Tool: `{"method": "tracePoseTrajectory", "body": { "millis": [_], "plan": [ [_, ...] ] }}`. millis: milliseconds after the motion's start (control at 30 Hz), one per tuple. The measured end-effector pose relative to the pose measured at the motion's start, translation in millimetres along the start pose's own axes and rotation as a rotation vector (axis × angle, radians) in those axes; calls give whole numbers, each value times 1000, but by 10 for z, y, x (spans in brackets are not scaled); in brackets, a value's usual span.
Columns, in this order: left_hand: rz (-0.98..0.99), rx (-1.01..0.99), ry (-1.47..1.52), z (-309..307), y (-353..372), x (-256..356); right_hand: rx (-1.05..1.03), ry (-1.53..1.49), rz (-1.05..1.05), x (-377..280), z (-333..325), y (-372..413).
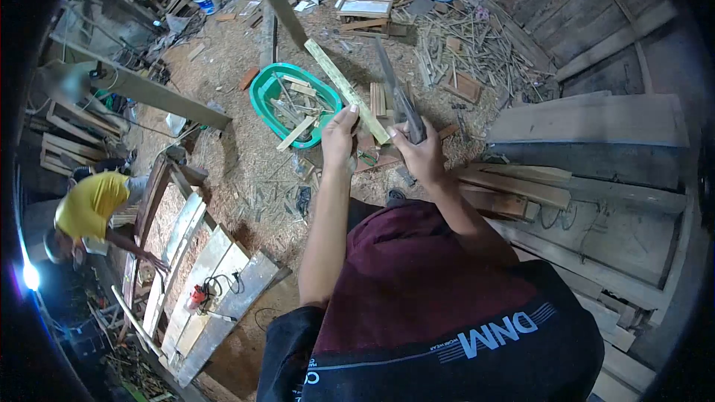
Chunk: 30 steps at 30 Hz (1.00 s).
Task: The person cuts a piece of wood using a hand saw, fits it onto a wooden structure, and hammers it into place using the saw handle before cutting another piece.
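Observation:
My left hand [339,138] is closed around the side of a pale wooden strip [344,88], which slants away from me toward the upper left. In my right hand [421,150] is a long dark-bladed hand tool [395,82], its narrow tip pointing up and away. The right thumb sits right at the strip's near end. Beyond my left hand, a green plastic tub [258,97] on the floor holds several wood offcuts [298,108].
Wood shavings cover the floor [223,201]. A wooden post [275,0] rises ahead. At left, a person in a yellow shirt [91,205] bends over long boards [201,268] with a red power tool [196,298]. Stacked planks [521,186] lie at right, and a scrap heap [477,52] beyond.

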State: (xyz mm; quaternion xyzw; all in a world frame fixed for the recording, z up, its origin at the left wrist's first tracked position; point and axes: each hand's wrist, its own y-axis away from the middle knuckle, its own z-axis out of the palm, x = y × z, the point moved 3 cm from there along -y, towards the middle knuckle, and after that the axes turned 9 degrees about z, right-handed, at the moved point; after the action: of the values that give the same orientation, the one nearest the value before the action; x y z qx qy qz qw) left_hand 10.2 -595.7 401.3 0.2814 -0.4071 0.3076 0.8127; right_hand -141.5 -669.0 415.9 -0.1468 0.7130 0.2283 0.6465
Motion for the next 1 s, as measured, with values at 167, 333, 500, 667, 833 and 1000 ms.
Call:
{"method": "tracePoseTrajectory", "body": {
  "millis": [167,333,500,667,833,1000],
  "plan": [
    [-183,-31,-224,113,-99,-363,104,56,25,639,-226,-69],
    [-372,-200,-281,-439,-498,-1361,227,19,280,1499,-215,-178],
    [-492,-234,-440,-813,-1003,-2327,315,37,251,2431,-2,-534],
    [-396,-186,-585,-1541,-2038,-3774,346,277,218,3884,9,-1331],
    [-174,-235,-572,-1921,-3338,-5025,367,401,113,4971,-69,-2368],
    [-90,-242,-656,-1993,-4051,-5649,278,620,-99,5687,-181,-3274]
  ]
}}
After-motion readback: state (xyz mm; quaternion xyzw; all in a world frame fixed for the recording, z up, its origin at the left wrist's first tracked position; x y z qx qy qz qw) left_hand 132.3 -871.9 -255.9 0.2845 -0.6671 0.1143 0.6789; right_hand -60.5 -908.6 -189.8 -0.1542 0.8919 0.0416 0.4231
